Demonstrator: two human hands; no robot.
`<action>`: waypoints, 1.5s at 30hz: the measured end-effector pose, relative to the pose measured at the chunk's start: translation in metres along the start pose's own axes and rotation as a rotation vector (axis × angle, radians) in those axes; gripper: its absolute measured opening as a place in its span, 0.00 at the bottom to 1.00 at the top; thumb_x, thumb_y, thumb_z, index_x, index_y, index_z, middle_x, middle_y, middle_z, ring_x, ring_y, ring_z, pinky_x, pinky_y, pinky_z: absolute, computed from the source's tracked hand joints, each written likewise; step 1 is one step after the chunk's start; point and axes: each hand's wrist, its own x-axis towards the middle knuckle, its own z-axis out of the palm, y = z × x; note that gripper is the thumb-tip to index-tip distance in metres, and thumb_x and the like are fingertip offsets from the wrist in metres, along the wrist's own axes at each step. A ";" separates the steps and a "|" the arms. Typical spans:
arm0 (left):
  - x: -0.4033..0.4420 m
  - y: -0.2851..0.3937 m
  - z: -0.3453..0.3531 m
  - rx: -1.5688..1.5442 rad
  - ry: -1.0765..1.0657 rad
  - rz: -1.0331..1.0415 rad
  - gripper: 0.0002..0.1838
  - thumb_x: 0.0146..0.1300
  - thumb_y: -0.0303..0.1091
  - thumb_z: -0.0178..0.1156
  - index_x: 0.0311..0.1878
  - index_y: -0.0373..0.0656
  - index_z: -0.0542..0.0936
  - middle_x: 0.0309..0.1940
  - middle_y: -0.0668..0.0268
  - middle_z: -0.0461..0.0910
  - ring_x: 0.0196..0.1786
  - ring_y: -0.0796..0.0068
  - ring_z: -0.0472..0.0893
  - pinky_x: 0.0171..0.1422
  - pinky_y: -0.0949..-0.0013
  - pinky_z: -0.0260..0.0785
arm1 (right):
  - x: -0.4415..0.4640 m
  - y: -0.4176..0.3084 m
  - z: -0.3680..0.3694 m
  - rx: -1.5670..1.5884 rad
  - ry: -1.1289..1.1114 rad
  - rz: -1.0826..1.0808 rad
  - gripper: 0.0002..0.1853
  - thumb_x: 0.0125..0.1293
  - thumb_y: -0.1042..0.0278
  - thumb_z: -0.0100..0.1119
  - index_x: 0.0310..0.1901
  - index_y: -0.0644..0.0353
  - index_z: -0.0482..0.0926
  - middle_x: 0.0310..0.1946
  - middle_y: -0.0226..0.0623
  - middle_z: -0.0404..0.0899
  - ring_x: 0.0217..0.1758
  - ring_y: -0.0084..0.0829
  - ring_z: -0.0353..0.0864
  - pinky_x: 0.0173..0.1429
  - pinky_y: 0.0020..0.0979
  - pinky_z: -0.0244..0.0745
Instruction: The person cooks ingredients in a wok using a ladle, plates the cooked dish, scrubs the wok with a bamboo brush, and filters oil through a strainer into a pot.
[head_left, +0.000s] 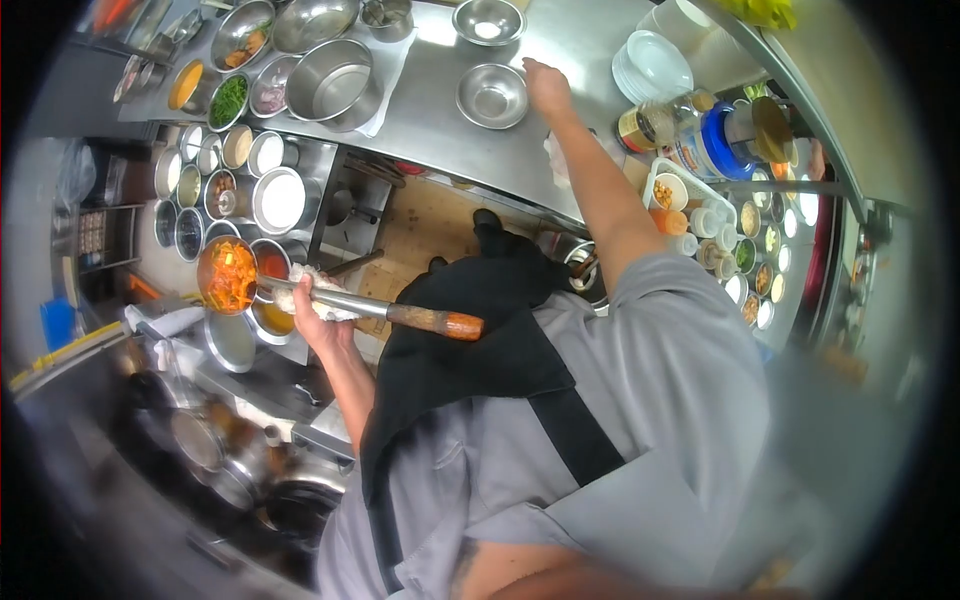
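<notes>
My left hand (318,308) is closed around the shaft of a long ladle (352,301) with a white cloth (312,284) bunched at the grip. The wooden handle end points right, across my black apron. The ladle's bowl is filled with orange, shredded-looking food (229,274) and hangs over several metal containers. My right hand (547,88) reaches out over the steel counter, fingers drawn together, beside the rim of a small steel bowl (493,96). Whether it touches that rim or pinches something is unclear. Just behind stands a second steel bowl (489,22) with something pale in it.
A large steel pot (334,86) and a bowl of chopped greens (229,102) stand at the back left. White plates (652,66) are stacked at right, near a blue-lidded jar (716,139) and a basket of bottles (697,215). Blurred pans (200,438) lie lower left.
</notes>
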 end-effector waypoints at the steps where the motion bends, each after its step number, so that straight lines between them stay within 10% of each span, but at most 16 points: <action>1: 0.000 0.000 0.002 -0.002 0.022 -0.007 0.14 0.59 0.36 0.65 0.43 0.39 0.76 0.30 0.63 0.78 0.32 0.69 0.78 0.36 0.67 0.73 | -0.004 -0.004 -0.006 0.081 0.091 0.006 0.15 0.66 0.73 0.49 0.51 0.53 0.80 0.41 0.46 0.85 0.44 0.48 0.85 0.50 0.46 0.79; 5: 0.000 0.001 0.004 0.010 0.048 0.021 0.14 0.59 0.37 0.65 0.43 0.40 0.76 0.30 0.63 0.78 0.32 0.68 0.79 0.35 0.67 0.73 | -0.045 -0.039 -0.019 0.398 0.101 -0.007 0.16 0.67 0.70 0.51 0.55 0.54 0.80 0.43 0.45 0.85 0.43 0.47 0.85 0.51 0.44 0.80; 9: 0.002 0.002 -0.001 0.014 -0.021 -0.013 0.14 0.59 0.37 0.65 0.43 0.40 0.76 0.31 0.63 0.79 0.33 0.68 0.79 0.36 0.66 0.73 | -0.114 -0.080 -0.005 0.814 -0.495 -0.066 0.15 0.60 0.73 0.59 0.50 0.57 0.82 0.46 0.45 0.85 0.42 0.45 0.86 0.50 0.40 0.80; 11: 0.001 0.003 0.002 0.018 -0.026 -0.001 0.14 0.58 0.37 0.66 0.43 0.41 0.76 0.31 0.63 0.79 0.33 0.68 0.79 0.37 0.66 0.73 | -0.137 -0.113 -0.016 0.480 -0.552 -0.217 0.10 0.58 0.75 0.59 0.42 0.59 0.84 0.45 0.46 0.85 0.42 0.46 0.85 0.49 0.41 0.80; 18: -0.005 0.004 0.006 0.010 -0.022 0.017 0.13 0.60 0.36 0.64 0.43 0.40 0.75 0.30 0.62 0.78 0.32 0.69 0.78 0.36 0.67 0.72 | -0.139 -0.151 0.007 0.370 -0.505 -0.265 0.22 0.58 0.71 0.60 0.57 0.50 0.79 0.45 0.47 0.84 0.42 0.48 0.83 0.49 0.45 0.78; 20: -0.009 0.005 0.009 0.003 -0.027 0.030 0.11 0.62 0.35 0.63 0.41 0.38 0.75 0.30 0.62 0.77 0.31 0.69 0.77 0.35 0.68 0.72 | -0.123 -0.153 -0.003 0.533 -0.166 -0.001 0.19 0.60 0.68 0.58 0.55 0.56 0.78 0.46 0.50 0.82 0.47 0.51 0.81 0.54 0.46 0.76; 25: -0.016 0.009 0.004 0.011 -0.038 0.010 0.11 0.62 0.35 0.62 0.41 0.38 0.75 0.30 0.62 0.77 0.30 0.70 0.77 0.34 0.68 0.71 | -0.064 -0.123 0.046 0.235 0.279 -0.127 0.15 0.66 0.72 0.47 0.51 0.61 0.79 0.41 0.51 0.84 0.41 0.52 0.84 0.49 0.49 0.79; 28: -0.011 0.008 -0.006 -0.001 -0.049 -0.006 0.11 0.62 0.35 0.62 0.41 0.38 0.75 0.30 0.62 0.77 0.30 0.70 0.77 0.33 0.67 0.70 | -0.055 -0.127 0.022 0.151 -0.285 0.001 0.16 0.65 0.74 0.45 0.51 0.60 0.79 0.43 0.52 0.84 0.45 0.52 0.85 0.49 0.50 0.79; 45: -0.010 0.009 -0.009 -0.020 -0.035 0.010 0.11 0.63 0.35 0.62 0.41 0.38 0.75 0.29 0.62 0.76 0.29 0.69 0.77 0.33 0.67 0.71 | -0.083 -0.119 0.031 0.188 -0.205 -0.042 0.10 0.64 0.72 0.52 0.43 0.60 0.81 0.34 0.55 0.83 0.40 0.53 0.84 0.45 0.50 0.79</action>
